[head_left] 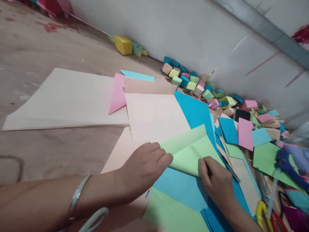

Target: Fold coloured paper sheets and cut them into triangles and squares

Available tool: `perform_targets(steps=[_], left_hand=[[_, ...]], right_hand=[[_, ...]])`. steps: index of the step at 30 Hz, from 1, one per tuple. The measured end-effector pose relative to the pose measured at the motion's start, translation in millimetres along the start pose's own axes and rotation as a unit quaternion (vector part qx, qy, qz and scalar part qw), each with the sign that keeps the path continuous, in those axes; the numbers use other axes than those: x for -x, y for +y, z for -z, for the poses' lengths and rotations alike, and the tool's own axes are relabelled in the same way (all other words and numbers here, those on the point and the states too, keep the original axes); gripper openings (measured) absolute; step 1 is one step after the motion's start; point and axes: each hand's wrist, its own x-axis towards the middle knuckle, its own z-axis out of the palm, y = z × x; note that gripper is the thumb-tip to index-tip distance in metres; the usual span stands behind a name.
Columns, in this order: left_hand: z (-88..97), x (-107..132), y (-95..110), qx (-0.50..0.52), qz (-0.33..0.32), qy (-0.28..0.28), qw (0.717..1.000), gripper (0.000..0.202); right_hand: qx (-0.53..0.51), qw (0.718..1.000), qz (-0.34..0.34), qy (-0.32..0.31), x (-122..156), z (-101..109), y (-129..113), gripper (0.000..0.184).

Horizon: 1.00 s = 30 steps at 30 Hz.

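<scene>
A light green sheet of paper (190,154) with a fold along its upper side is held between my hands. My left hand (147,169), a silver bangle on its wrist, is closed at the sheet's left end. My right hand (216,177) pinches its lower edge on the right; part of its grip is hidden. Beneath lie a pale peach sheet (154,112) with a folded top, a bright blue sheet (196,109) and a lighter blue sheet (181,183). Another green sheet (173,212) is nearer to me.
Several small folded paper boxes (190,85) line the wall. A large cream sheet (72,100) and a pink piece (118,93) lie left. To the right are a pen (229,164), scissors (262,209), a blue glue gun (287,161) and cut paper. A yellow box (123,45) stands farther off.
</scene>
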Motion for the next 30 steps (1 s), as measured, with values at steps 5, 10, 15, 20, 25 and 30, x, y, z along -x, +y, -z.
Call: perform_targets(steps=[5, 10, 15, 20, 25, 30], left_hand=[[-2.2, 1.4, -1.2, 0.026, 0.022, -0.044, 0.998, 0.016], [-3.6, 1.3, -3.3, 0.028, 0.052, -0.070, 0.996, 0.020], [-1.7, 2.4, -1.1, 0.059, 0.070, -0.071, 0.993, 0.016], [0.3, 1.0, -1.3, 0.055, 0.089, -0.084, 0.991, 0.022], [-1.7, -0.9, -2.0, 0.044, 0.086, -0.082, 0.992, 0.027], [-1.8, -2.4, -1.0, 0.053, 0.088, -0.080, 0.991, 0.024]], right_hand=[[0.026, 0.999, 0.011, 0.015, 1.1, 0.9, -0.2, 0.027], [0.027, 1.000, -0.007, 0.009, 3.2, 0.8, -1.8, 0.018], [0.052, 0.998, -0.015, -0.015, 4.3, 0.3, -1.6, 0.019], [0.046, 0.999, -0.018, -0.014, 2.6, 0.4, -0.8, 0.019], [0.011, 0.999, -0.044, -0.027, -0.2, 2.2, 0.1, 0.021], [-0.004, 0.998, -0.053, -0.042, -2.8, 4.0, -0.4, 0.025]])
